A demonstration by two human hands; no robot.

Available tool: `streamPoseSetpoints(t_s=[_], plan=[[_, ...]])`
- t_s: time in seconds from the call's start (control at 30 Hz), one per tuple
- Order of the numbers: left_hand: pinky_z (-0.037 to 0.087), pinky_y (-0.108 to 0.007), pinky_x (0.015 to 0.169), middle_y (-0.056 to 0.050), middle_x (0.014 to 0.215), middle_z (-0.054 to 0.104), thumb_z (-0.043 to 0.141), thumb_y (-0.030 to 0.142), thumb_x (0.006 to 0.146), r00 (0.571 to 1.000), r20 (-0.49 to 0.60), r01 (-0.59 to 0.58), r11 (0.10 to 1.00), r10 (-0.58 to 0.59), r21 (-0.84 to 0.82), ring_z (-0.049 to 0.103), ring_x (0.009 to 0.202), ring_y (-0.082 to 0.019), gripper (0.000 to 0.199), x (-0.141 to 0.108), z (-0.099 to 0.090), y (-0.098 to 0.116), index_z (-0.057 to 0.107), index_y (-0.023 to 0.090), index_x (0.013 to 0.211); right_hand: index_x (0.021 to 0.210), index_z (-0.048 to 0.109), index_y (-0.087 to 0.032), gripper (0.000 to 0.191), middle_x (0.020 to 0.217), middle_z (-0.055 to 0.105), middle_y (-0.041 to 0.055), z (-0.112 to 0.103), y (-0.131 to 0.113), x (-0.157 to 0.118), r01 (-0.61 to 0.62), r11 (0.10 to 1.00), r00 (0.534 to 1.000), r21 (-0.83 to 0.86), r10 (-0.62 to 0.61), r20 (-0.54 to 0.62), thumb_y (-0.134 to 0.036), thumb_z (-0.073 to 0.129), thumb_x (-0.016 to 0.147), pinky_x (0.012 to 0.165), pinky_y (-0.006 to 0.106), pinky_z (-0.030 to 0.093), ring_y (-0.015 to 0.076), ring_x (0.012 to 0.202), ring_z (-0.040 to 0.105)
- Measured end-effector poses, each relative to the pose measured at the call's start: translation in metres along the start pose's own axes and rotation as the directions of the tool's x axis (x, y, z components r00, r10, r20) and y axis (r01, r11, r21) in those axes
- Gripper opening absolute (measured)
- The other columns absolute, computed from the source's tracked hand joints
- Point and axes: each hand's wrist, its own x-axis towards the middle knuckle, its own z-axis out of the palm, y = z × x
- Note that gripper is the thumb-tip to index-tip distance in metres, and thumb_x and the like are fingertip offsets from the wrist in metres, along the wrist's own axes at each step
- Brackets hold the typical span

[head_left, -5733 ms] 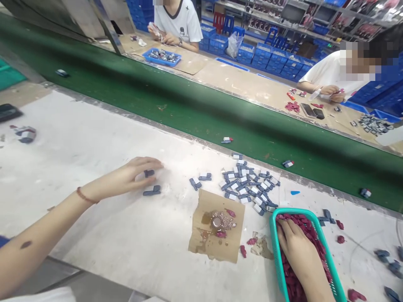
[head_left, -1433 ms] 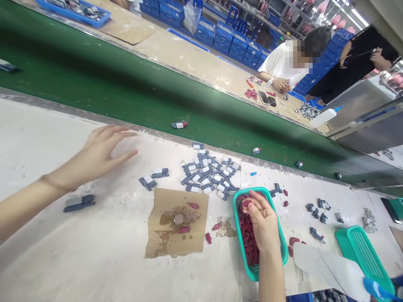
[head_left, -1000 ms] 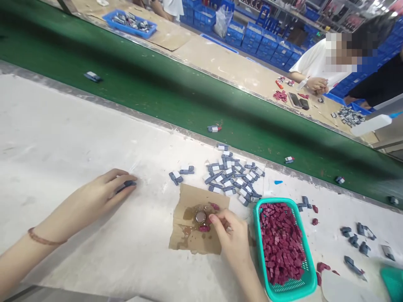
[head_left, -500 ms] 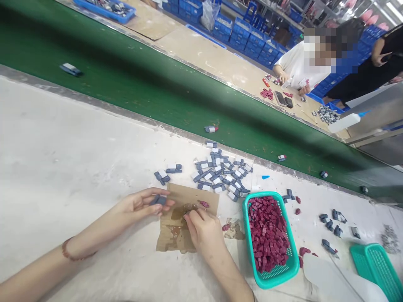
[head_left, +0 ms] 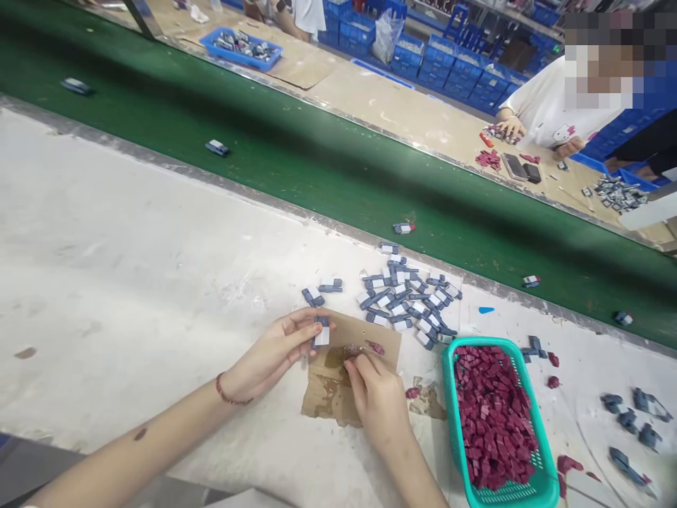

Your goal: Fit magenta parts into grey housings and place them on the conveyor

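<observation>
My left hand [head_left: 267, 360] pinches a small blue-grey plastic piece [head_left: 321, 333] between thumb and fingers, its white face turned up. Over the brown cardboard [head_left: 360, 328], my right hand [head_left: 383, 395] is closed, fingertips pressed together at a wet, glue-like smear; whatever it grips is hidden. One maroon piece [head_left: 376, 348] lies on the cardboard just beyond those fingers. Behind the cardboard is a heap of similar blue-grey and white pieces [head_left: 399, 291], with two more pieces [head_left: 320, 291] to its left. A green basket [head_left: 448, 402] of maroon pieces [head_left: 491, 416] stands to the right.
A green conveyor belt [head_left: 307, 176] carrying scattered pieces runs along the table's far side. Across it, a co-worker's hand [head_left: 512, 128] is over small parts. A blue tray [head_left: 240, 51] sits on the far bench. Loose dark pieces [head_left: 627, 416] lie at the right.
My left hand has turned the blue-grey piece so its white face shows. My right hand stays closed at the smear. The whole view has shifted, moving the scene rightward.
</observation>
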Motion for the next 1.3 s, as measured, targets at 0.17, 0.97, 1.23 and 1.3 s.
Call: streamPoseSetpoints(t_s=[0.17, 0.97, 1.23, 1.3], plan=[[0.055, -0.019, 0.065, -0.001, 0.081, 0.068, 0.083, 0.018, 0.066, 0.988, 0.053, 0.152, 0.985, -0.148, -0.086, 0.066, 0.076, -0.014, 0.036, -0.001, 0.002, 0.0, 0.069, 0.018, 0.098, 0.066, 0.055, -0.022, 0.029, 0.058, 0.059, -0.0005, -0.005, 0.0, 0.0, -0.264, 0.851, 0.957, 0.455, 0.291, 0.009, -0.032, 0.05, 0.092, 0.047, 0.023, 0.041, 0.0137, 0.05, 0.054], [0.05, -0.023, 0.068, -0.003, 0.085, 0.064, 0.087, 0.031, 0.06, 0.983, 0.177, -0.057, 0.998, 0.054, 0.012, 0.059, 0.077, -0.015, 0.027, -0.01, 0.009, -0.029, 0.068, 0.017, 0.071, 0.059, 0.049, -0.02, 0.044, 0.04, 0.051, -0.0062, 0.001, -0.02, 0.005, -0.334, 0.275, 0.78, 0.902, 0.617, 0.101, -0.055, 0.07, 0.075, 0.027, 0.017, 0.038, 0.0064, 0.027, 0.04], [0.05, -0.022, 0.067, -0.002, 0.079, 0.058, 0.085, 0.026, 0.064, 0.961, 0.216, -0.181, 0.983, 0.174, 0.013, 0.06, 0.076, -0.014, 0.02, -0.012, 0.008, -0.038, 0.067, 0.018, 0.071, 0.057, 0.045, -0.021, 0.048, 0.04, 0.051, -0.0059, 0.002, -0.025, 0.006, -0.346, 0.249, 0.77, 0.904, 0.626, 0.122, -0.058, 0.07, 0.073, 0.027, 0.017, 0.039, 0.0068, 0.028, 0.042], [0.051, -0.023, 0.067, -0.001, 0.079, 0.057, 0.084, 0.026, 0.065, 0.957, 0.223, -0.194, 0.981, 0.185, 0.021, 0.061, 0.076, -0.015, 0.019, -0.013, 0.009, -0.038, 0.067, 0.019, 0.072, 0.056, 0.045, -0.021, 0.049, 0.04, 0.051, -0.0053, 0.003, -0.025, 0.006, -0.36, 0.24, 0.765, 0.902, 0.629, 0.138, -0.059, 0.071, 0.071, 0.027, 0.017, 0.039, 0.0067, 0.028, 0.042]])
